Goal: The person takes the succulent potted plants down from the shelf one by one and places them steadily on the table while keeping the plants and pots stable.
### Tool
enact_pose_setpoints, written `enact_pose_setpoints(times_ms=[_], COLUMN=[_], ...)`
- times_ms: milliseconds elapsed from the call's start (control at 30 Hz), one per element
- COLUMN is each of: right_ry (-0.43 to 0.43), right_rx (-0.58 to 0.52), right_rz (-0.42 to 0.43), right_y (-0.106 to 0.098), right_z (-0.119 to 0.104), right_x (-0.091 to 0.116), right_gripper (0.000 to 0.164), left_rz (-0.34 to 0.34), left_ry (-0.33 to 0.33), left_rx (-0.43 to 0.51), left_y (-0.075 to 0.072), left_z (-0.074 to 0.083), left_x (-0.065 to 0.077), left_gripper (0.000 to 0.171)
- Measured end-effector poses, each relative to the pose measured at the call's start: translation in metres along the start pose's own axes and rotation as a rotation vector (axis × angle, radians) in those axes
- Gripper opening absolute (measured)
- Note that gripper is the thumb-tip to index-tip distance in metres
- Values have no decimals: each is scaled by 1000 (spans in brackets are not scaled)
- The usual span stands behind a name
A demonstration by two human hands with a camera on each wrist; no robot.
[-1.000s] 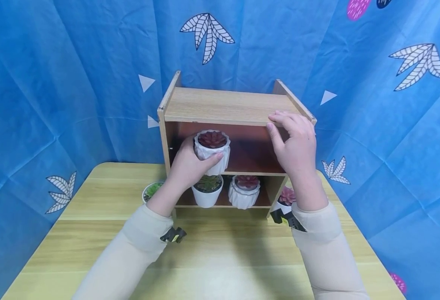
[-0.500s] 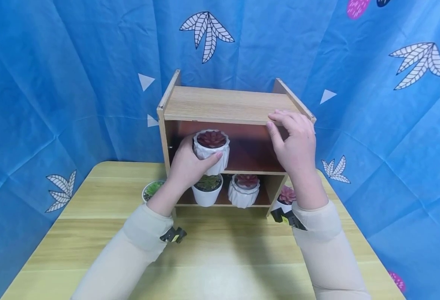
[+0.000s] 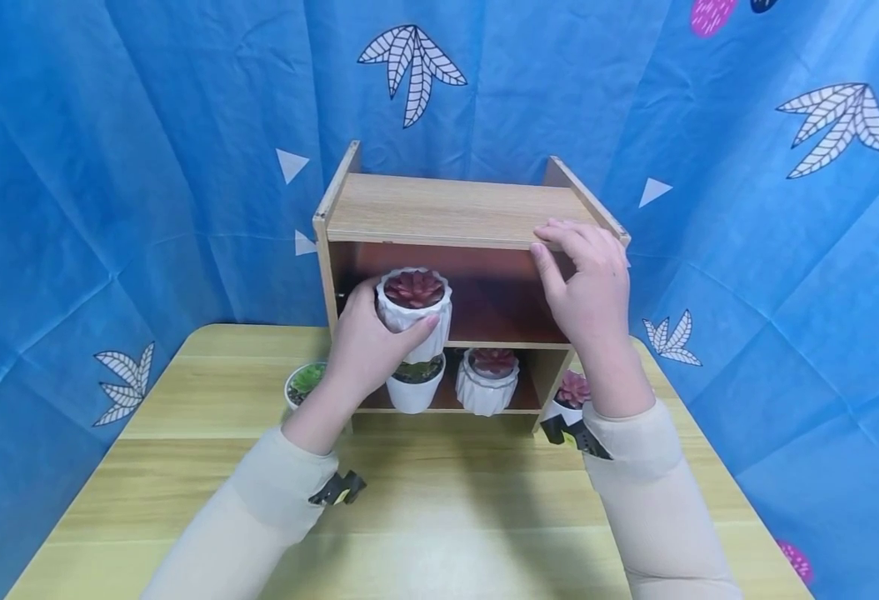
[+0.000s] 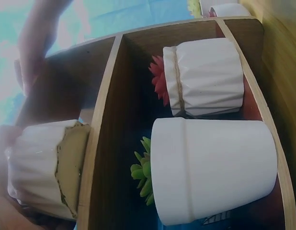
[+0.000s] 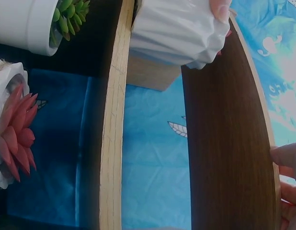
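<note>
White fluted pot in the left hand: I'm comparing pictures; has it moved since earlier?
Yes: in the head view, the pot shifted slightly left and down against the tan wooden shelf.

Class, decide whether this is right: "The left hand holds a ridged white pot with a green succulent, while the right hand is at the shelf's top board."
Not quite: the head view shows that the ridged white pot in the left hand has a red succulent. The right hand is indeed at the top board.
</note>
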State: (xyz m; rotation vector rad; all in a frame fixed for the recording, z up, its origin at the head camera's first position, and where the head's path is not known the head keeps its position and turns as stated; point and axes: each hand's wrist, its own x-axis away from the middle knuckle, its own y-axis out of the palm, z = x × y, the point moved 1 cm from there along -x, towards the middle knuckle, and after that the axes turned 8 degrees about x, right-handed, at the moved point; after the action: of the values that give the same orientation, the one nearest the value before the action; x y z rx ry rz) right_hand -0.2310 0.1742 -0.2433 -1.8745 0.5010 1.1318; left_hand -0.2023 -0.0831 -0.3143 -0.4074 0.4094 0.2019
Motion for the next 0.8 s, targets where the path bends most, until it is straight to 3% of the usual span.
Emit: enact_pose_setpoints(times_ms=[800], right_ry=[5], right_rx=[4], right_rz=[2], right_y=[1], right_z=[-1], right_x=[1], right_gripper=[25], left_rz=[33], left_ry=[-36], left_rx=[-32], left_y=[-25], left_z=[0], left_x=[34], left_gripper=[98])
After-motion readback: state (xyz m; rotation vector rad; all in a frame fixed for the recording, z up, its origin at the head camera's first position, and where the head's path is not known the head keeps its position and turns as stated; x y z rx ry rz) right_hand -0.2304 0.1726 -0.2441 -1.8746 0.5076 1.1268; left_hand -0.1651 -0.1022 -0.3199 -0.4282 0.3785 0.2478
